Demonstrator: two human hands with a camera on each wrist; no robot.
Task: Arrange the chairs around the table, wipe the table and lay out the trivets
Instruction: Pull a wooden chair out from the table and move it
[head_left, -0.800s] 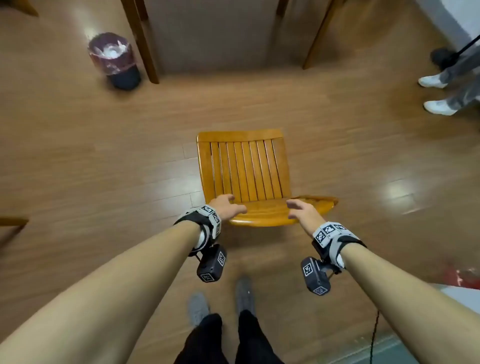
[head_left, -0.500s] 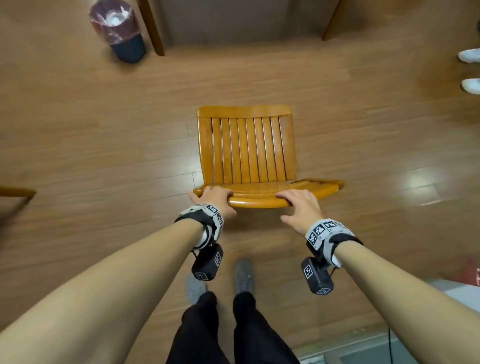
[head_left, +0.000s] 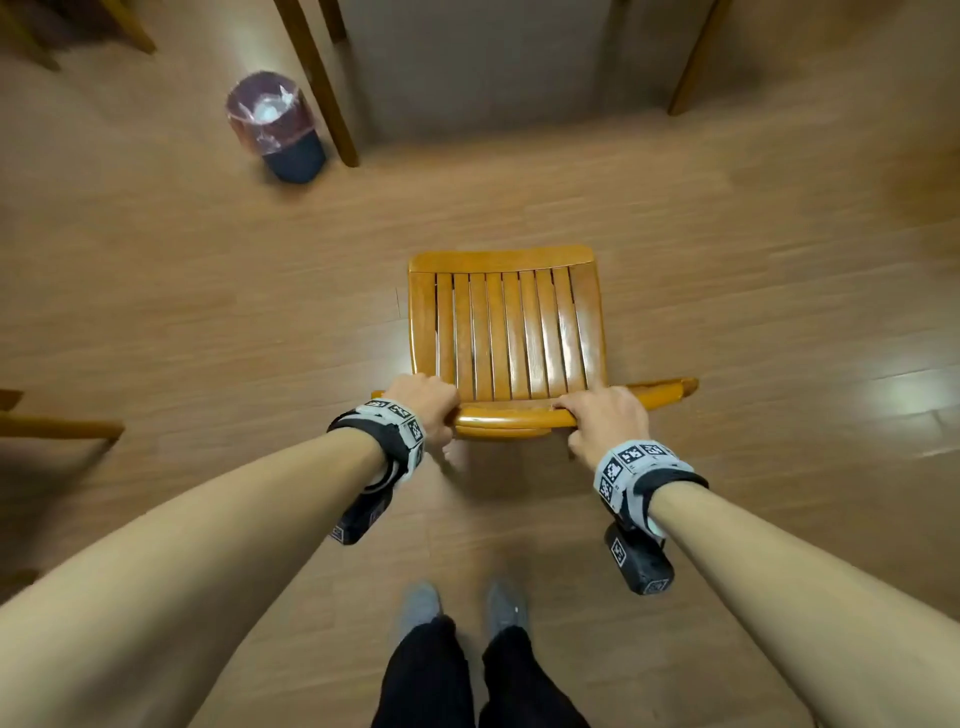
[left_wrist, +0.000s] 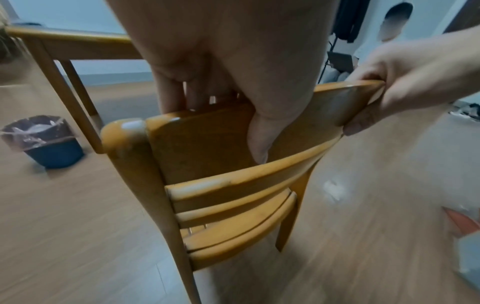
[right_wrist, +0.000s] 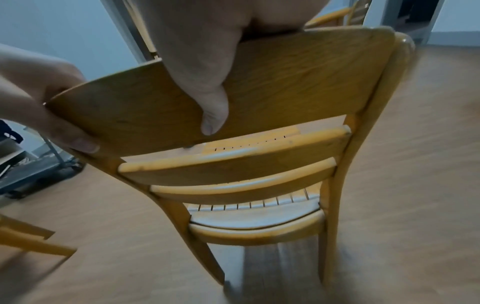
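An orange wooden chair (head_left: 506, 332) with a slatted seat stands on the floor in front of me, its back toward me. My left hand (head_left: 426, 408) grips the left part of the top rail, fingers over the front and thumb on the back panel (left_wrist: 207, 144). My right hand (head_left: 605, 418) grips the same rail further right, thumb pressed on the backrest (right_wrist: 298, 86). Beyond the chair stands the table (head_left: 483, 62), seen by its wooden legs and shadowed underside. No trivets or cloth are in view.
A dark bin (head_left: 275, 127) lined with a clear bag stands by the table's left leg (head_left: 317, 83). Part of another chair (head_left: 57, 426) juts in at the left edge. My feet (head_left: 462, 608) are just behind the chair. Wood floor surrounds it.
Both hands went from reaching over the top rail to gripping it. The table legs and bin now sit lower in the head view than half a second ago.
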